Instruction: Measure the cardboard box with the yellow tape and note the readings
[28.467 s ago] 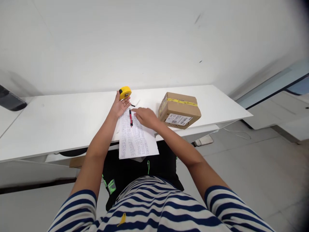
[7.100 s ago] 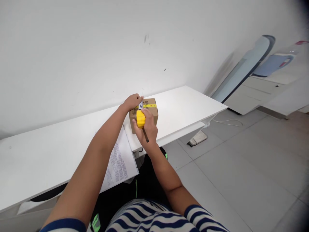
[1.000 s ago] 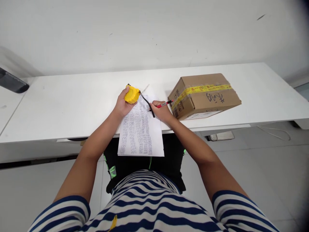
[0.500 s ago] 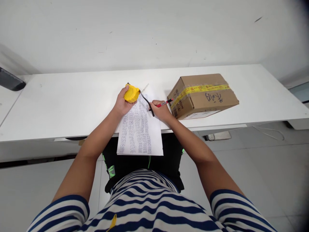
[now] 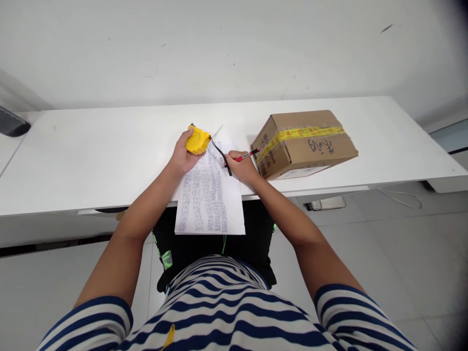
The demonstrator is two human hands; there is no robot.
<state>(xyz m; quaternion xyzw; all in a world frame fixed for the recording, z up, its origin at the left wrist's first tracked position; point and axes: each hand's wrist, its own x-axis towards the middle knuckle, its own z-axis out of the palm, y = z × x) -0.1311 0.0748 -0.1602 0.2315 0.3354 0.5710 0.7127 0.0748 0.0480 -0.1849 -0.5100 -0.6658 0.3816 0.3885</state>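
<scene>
Fingers (image 5: 198, 158) of the left hand (image 5: 183, 158) are wrapping around a yellow tape measure (image 5: 196, 140), holding it over the far left corner of the handwritten paper (image 5: 204, 204). The right hand (image 5: 243, 168) is pinching a red-and-black pen (image 5: 242, 157) at the paper's right side, so the two hands are working apart. The pen's long axis is slanting across the paper's right edge, its butt end pointing outward and its writing end pointing in over the columns of handwriting. The right hand is lying nearer to that spot. A black wrist strap (image 5: 222, 155), trailing from the tape measure over the paper, is crossing near the pen's tip, so whether the tip is touching the paper I cannot tell.

Farther out, a cardboard box (image 5: 310, 146) is standing on the white counter (image 5: 91, 161) to the right of the paper, near the right wrist, its length running away from the paper. The paper's near end is overhanging the counter.

Compared with seven seconds ago, the tape measure is now sitting in the left hand instead of the right, the left hand is no longer resting on the box, and the right hand is holding the pen.
</scene>
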